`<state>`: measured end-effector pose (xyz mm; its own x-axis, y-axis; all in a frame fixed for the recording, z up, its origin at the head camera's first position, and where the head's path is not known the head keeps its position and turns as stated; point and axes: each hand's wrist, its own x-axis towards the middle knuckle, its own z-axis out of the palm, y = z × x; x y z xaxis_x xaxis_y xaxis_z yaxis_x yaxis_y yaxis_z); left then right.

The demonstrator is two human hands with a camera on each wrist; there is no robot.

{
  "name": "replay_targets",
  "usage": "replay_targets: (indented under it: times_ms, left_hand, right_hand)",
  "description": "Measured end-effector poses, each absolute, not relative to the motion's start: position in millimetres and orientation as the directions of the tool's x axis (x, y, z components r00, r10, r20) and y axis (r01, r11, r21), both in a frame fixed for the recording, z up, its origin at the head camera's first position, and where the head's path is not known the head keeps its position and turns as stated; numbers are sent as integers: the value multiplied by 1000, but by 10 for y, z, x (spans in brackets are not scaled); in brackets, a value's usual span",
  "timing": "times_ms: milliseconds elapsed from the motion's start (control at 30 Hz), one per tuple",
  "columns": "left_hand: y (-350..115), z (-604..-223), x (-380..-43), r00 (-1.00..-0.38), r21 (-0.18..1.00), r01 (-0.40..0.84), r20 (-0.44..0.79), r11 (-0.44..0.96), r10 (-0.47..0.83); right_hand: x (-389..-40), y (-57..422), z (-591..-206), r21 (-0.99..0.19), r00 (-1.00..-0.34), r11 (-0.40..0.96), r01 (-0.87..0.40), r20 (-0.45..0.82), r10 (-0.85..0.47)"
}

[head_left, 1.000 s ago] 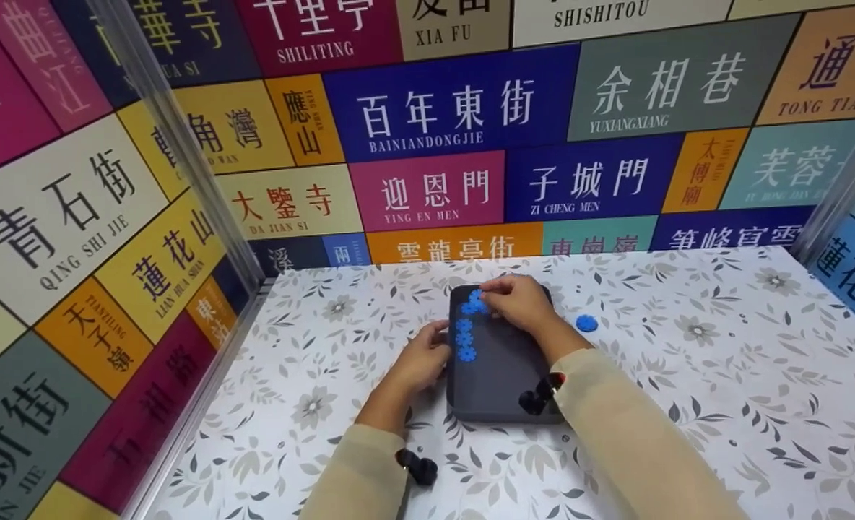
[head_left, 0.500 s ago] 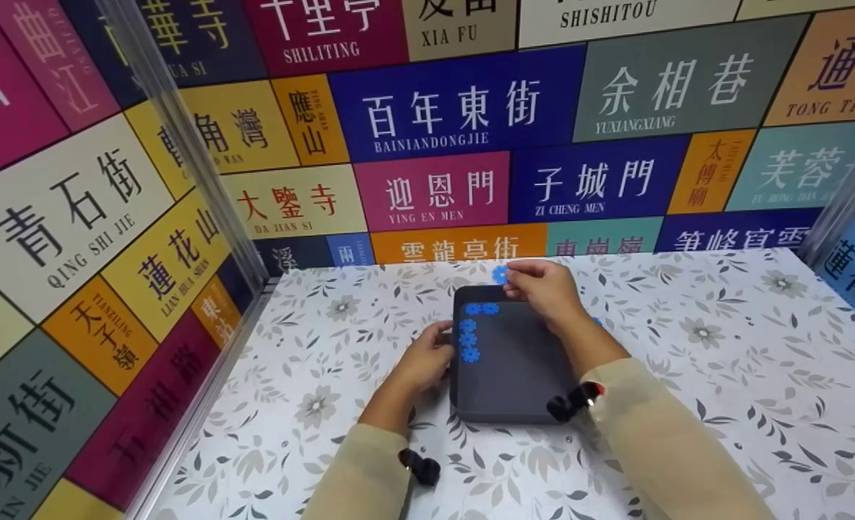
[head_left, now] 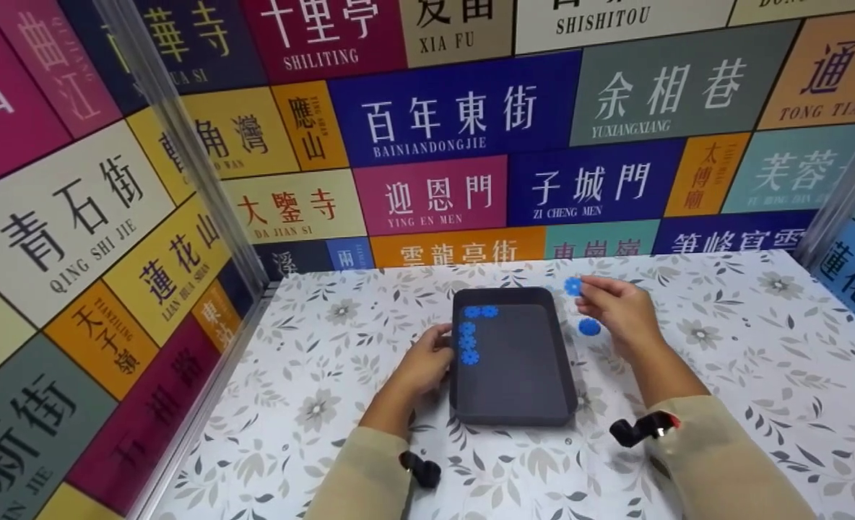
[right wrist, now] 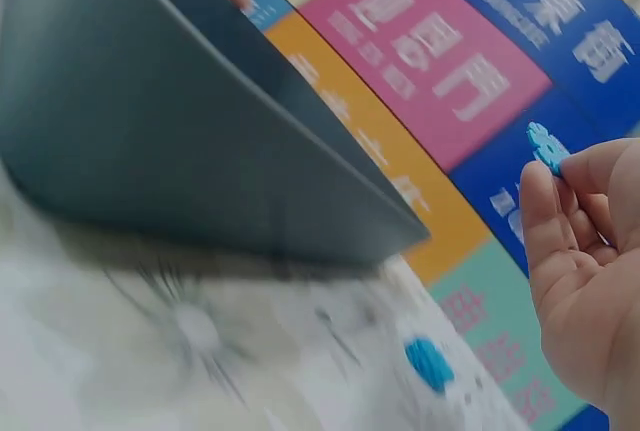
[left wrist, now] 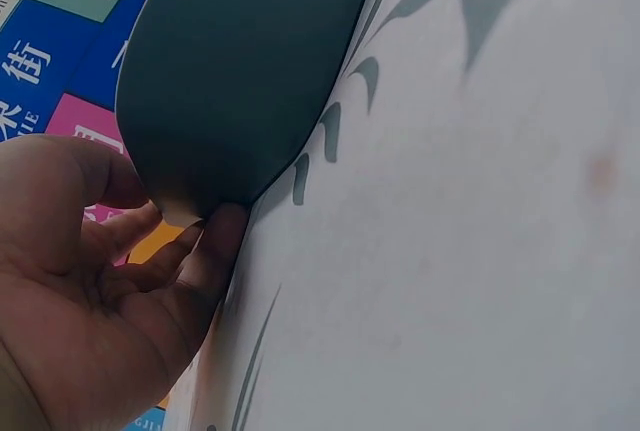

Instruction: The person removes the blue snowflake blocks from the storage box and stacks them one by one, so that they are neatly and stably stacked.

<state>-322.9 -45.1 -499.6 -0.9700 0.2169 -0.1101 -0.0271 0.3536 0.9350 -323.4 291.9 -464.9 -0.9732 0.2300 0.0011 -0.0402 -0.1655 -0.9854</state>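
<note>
A dark grey rectangular tray [head_left: 514,393] lies on the table. My left hand [head_left: 425,361] holds its left side; in the left wrist view that hand [left wrist: 120,291] has fingers at the tray's wall [left wrist: 240,71]. Beyond the tray's right side, above the table, my right hand [head_left: 621,310] pinches a blue flower-shaped plastic piece [head_left: 573,286] between thumb and fingertips. The same piece [right wrist: 546,148] shows clearly in the right wrist view. Inside the tray, two blue pieces [head_left: 489,311] lie at the far left and three more [head_left: 469,343] form a column below them.
Another blue piece [head_left: 589,327] rests on the table right of the tray, just below my right fingertips. A white cloth [head_left: 312,433] with grey leaves covers the table. Walls with coloured sign panels [head_left: 427,191] stand behind and to the left.
My right hand has moved from over the tray's far left, up past its far rim, to the right, with a blue piece in its fingers. The left hand and tray have stayed put.
</note>
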Motion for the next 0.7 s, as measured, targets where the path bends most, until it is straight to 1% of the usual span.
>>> replay_targets:
  times_ms: [100, 200, 333, 533, 700]
  left_hand:
    - [-448, -4999, -3231, -970, 932, -35, -118, 360, 212]
    - [-450, -5003, -3237, -970, 933, -40, -123, 358, 212]
    - [-457, -5001, -3241, -969, 932, -40, -124, 360, 214]
    - [-469, -4999, -3238, -965, 946, -46, -125, 321, 231]
    - [-462, -5014, -3240, -966, 942, -54, -133, 332, 220]
  right_hand:
    - [-3221, 3064, -4737, -982, -966, -186, -31, -18, 257]
    - [-3227, 3158, -4820, -979, -966, -203, -23, -31, 257]
    - [-3241, 3246, -4925, -983, -964, -180, 19, -65, 257]
    - [-3249, 3317, -5031, -987, -949, -27, 159, -160, 270]
    - [-3256, 3349, -5088, -978, -954, 91, 189, -160, 254]
